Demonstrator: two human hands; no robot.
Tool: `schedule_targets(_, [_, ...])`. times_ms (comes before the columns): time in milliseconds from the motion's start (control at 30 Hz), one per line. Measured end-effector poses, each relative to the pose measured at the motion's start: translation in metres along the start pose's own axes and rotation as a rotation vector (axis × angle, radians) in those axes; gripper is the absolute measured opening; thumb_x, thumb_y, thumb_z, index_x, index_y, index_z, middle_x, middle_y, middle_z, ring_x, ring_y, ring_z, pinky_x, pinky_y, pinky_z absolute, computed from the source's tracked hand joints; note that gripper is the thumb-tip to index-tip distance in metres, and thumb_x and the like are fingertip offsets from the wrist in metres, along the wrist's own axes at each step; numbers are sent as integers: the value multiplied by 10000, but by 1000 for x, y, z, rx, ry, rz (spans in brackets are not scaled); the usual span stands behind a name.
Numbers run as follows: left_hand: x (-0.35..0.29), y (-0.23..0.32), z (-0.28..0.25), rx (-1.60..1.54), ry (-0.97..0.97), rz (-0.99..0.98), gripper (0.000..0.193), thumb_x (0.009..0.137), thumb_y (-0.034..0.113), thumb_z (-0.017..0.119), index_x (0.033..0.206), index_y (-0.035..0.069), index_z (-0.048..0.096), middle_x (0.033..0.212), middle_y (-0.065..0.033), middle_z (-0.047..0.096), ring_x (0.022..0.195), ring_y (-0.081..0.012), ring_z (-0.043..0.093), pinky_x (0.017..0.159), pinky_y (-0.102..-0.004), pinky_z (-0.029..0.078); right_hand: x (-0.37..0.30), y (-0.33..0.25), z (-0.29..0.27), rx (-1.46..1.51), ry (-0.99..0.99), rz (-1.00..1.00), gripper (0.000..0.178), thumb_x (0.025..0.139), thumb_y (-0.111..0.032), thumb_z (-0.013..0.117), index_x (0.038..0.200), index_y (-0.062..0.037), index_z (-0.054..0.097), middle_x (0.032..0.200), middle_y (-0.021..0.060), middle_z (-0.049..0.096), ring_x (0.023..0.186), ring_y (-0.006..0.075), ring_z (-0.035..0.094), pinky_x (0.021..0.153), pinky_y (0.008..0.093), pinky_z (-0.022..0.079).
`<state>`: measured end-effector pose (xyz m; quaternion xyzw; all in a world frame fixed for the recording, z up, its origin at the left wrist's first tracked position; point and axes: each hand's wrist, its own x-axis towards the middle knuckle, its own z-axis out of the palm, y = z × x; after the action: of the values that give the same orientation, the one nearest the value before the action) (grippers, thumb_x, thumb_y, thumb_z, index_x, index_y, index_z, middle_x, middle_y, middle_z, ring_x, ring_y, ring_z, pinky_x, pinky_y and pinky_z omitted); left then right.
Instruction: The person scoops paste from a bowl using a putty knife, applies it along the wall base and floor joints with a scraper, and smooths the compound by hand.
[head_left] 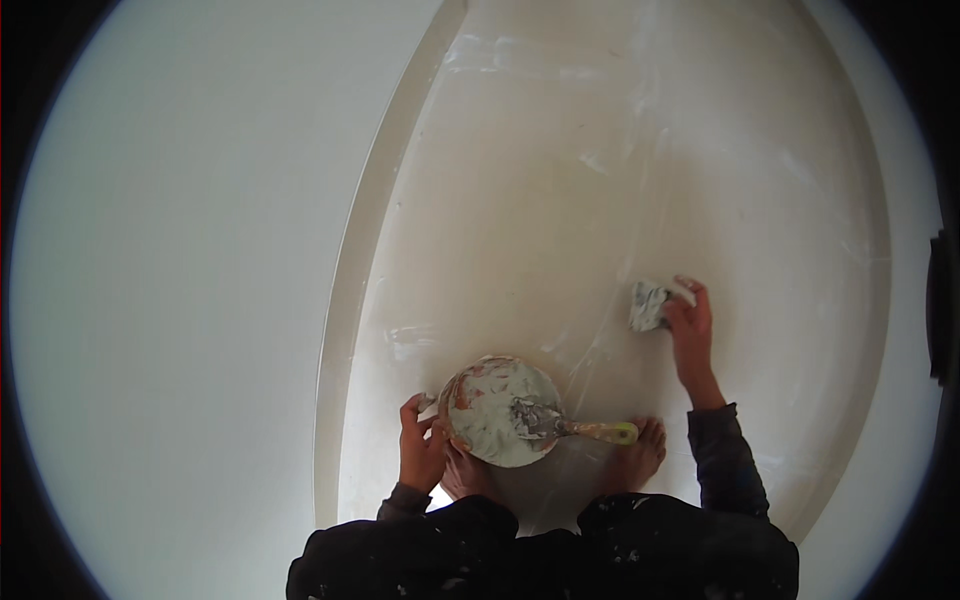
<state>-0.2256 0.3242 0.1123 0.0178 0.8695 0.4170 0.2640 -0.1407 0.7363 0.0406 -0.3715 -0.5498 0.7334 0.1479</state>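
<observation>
Yellow-handled scraper [545, 422] lies crosswise on the tub [446, 398], grip pointing right.

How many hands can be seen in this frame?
2: the left hand at the left side of the round container, and the right hand farther forward, holding a smeared piece. No others show.

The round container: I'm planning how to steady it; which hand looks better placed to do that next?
Probably the left: the left hand is at the left side of the round container. The right hand is farther off and holds a paste-smeared piece.
</observation>
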Motion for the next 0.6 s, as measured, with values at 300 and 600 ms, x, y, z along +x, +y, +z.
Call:
schedule_targets(300, [-1,25,17,-136,144,-15,594,876,-30,638,1403,-18,362,1378,-189,435,1111,-310,621,797,-367,603,12,-85,31,-270,-213,74,410,960,1,551,1345,-57,424,885,39,604,813,107,591,735,268,506])
schedule_targets(600, [23,5,17,80,302,364,520,797,-66,630,1290,-18,470,1263,-177,487,942,-281,665,780,-332,556,51,-130,45,-318,-407,-191,381,976,-44,552,1338,-63,435,893,42,625,794,113,578,694,283,483])
